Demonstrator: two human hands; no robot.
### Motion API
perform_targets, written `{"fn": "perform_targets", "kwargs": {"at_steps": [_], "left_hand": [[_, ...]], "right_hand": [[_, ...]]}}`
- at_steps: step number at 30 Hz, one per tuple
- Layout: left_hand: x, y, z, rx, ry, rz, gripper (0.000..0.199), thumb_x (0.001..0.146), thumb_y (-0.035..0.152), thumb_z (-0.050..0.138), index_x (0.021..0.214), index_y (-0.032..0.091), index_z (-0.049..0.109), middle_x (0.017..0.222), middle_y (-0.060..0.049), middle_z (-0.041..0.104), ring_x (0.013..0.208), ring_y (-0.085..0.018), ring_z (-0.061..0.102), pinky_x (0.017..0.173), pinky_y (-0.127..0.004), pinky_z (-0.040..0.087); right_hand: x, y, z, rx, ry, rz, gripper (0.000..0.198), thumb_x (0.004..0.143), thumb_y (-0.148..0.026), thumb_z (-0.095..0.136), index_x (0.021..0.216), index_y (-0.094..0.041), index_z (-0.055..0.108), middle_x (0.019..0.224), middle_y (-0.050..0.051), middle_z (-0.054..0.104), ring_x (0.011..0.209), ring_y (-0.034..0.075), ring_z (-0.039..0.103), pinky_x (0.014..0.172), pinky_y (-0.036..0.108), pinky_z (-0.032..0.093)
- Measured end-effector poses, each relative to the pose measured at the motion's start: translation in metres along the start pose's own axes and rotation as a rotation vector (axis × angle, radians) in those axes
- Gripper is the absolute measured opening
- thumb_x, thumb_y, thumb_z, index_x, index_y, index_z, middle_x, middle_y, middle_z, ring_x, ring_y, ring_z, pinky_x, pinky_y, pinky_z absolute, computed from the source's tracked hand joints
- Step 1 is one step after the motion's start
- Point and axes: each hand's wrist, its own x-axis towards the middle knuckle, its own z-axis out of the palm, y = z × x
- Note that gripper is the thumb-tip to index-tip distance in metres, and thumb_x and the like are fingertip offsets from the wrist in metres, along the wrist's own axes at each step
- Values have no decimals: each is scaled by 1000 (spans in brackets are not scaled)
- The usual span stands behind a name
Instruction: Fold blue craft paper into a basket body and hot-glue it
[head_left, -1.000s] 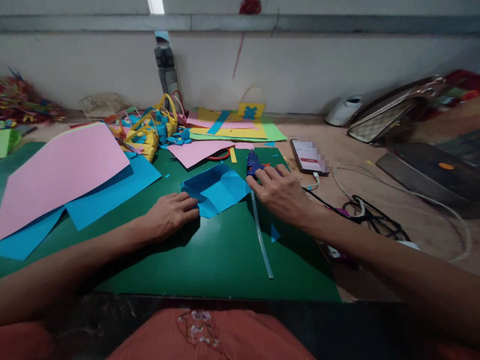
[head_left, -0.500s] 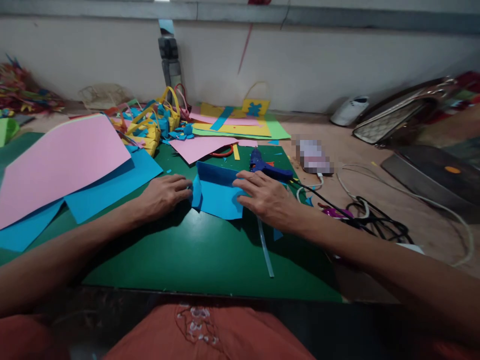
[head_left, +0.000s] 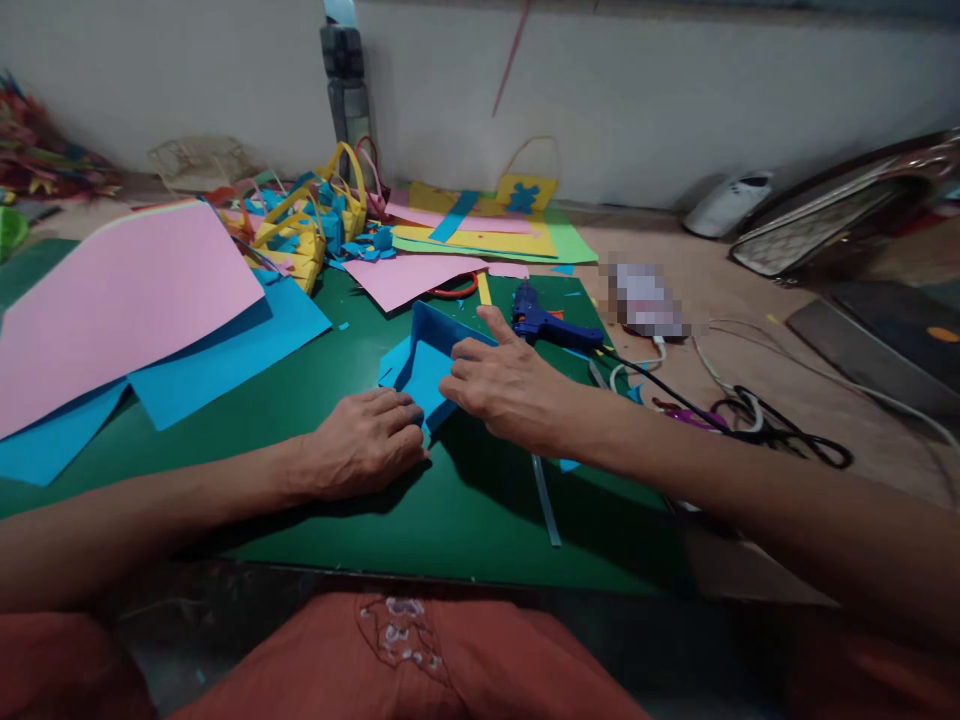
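Observation:
A blue sheet of paper or foam [head_left: 424,372], folded up into a shallow box shape, sits on the green board [head_left: 330,540] in front of me. My left hand [head_left: 371,440] is closed on its near left corner, the fingers curled and their tips partly hidden. On the right side, my right hand [head_left: 514,395] grips the near wall, with fingers bent over it and thumb raised. A flap at the box's left end sticks outward. Just beyond my right hand lies a blue glue gun [head_left: 555,325]. Nearer me rests a clear glue stick [head_left: 546,505].
Large pink [head_left: 135,300] and blue sheets [head_left: 232,350] overlap at left. Small yellow baskets [head_left: 300,262] crowd the back, beside stacked coloured sheets [head_left: 525,238]. Red-handled scissors [head_left: 457,291] lie partly under pink paper. A phone [head_left: 645,300] and tangled cables [head_left: 795,435] are at right.
The blue box shape has turned, and its near wall now stands up. My left hand has come nearer and right to its near corner. My right hand has shifted along the side.

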Motion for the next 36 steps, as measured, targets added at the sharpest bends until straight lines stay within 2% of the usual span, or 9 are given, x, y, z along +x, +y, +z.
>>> {"fn": "perform_targets", "kwargs": {"at_steps": [5,8,11,19,22,25,31,33,36], "left_hand": [[-6,-4,1,-131,27,-71,26,90,31,45,70,16,52,63,-3,59,67,-14,59,66,-27,52],[-11,-7,5,-183,52,-165,17,91,26,42,98,15,53,73,-3,63,66,-12,60,58,-23,50],[-15,-9,10,-214,80,-162,27,91,13,38,117,18,46,81,-3,65,72,-11,62,63,-22,51],[-8,-13,16,-83,139,-283,29,88,20,47,117,19,44,95,-7,57,76,-13,60,54,-20,50],[-4,-14,14,-49,126,-245,27,88,14,42,114,20,45,102,-9,52,78,-14,59,51,-21,50],[-1,-15,11,-7,101,-147,20,88,13,39,103,19,52,108,-10,50,76,-14,58,47,-20,47],[1,-14,10,5,104,-158,19,87,12,41,88,18,60,101,-8,53,69,-10,55,44,-16,41],[1,-12,9,-16,119,-170,20,87,11,43,87,19,61,98,-7,54,69,-9,55,46,-16,41],[2,-9,6,-60,142,-190,20,86,10,44,86,19,62,95,-6,55,69,-9,55,49,-16,44]], "right_hand": [[16,4,-6,37,3,4,21,80,-7,43,82,-17,62,72,2,60,83,19,49,95,52,12],[23,4,-8,80,-46,16,21,79,-7,45,82,-17,63,73,2,61,83,19,50,94,51,12],[26,5,-9,104,-77,43,20,76,-6,47,79,-17,63,73,3,62,81,19,50,94,50,12],[28,12,-2,152,-113,105,22,71,-2,47,71,-17,63,60,1,57,70,17,49,89,47,19],[30,12,-2,206,-90,100,23,69,-1,48,72,-18,63,60,0,56,70,17,50,88,45,20],[28,12,-4,241,-11,105,22,73,-3,48,77,-17,64,69,1,62,76,18,53,89,44,21],[-5,24,-2,270,425,267,22,88,-19,43,99,-14,61,97,9,65,91,20,56,87,41,30],[-20,24,2,297,478,329,23,87,-18,43,101,-11,59,96,10,66,88,20,58,82,38,36],[-36,15,8,372,448,380,24,86,-16,44,104,-11,59,95,10,66,84,20,60,75,35,43]]}}
